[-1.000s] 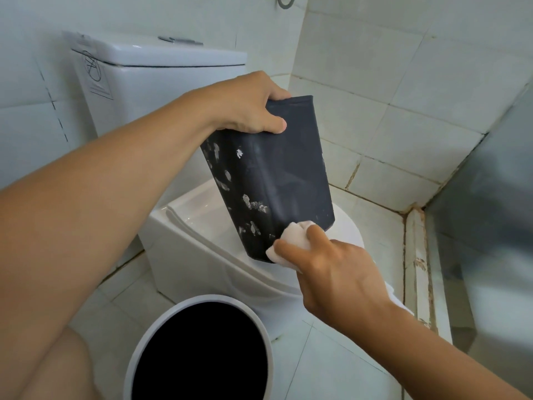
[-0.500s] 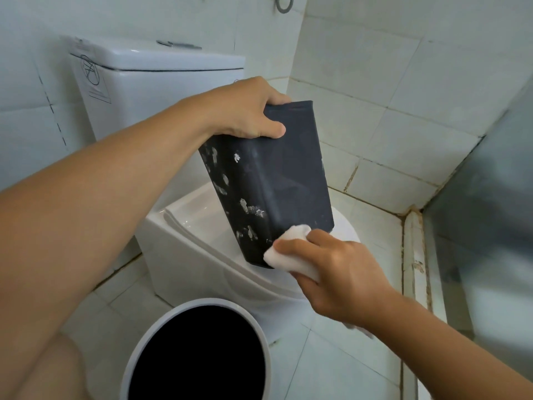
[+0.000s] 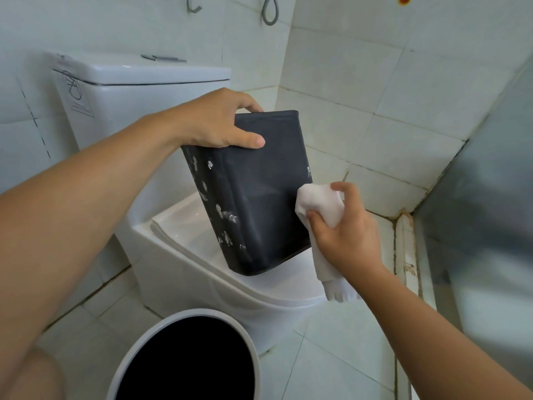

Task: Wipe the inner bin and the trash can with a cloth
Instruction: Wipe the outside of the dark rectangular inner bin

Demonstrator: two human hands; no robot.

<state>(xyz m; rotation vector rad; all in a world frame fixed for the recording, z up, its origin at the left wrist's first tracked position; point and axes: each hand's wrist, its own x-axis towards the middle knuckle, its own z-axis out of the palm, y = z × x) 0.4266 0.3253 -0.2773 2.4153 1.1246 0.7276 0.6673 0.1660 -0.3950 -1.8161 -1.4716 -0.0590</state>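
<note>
The right hand [image 3: 347,238] has slid its bunched white cloth [image 3: 320,204] up the inner bin's [image 3: 259,197] smooth dark right edge; the left hand [image 3: 219,122] grips the flecked bin's upper end.

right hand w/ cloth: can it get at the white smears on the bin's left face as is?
Probably yes. The right hand presses the cloth to the inner bin at its right edge; the white smears face the camera uncovered, and the left hand grips higher up.

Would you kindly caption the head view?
Left hand steadies dark inner bin on toilet; right hand wipes with cloth.
</note>
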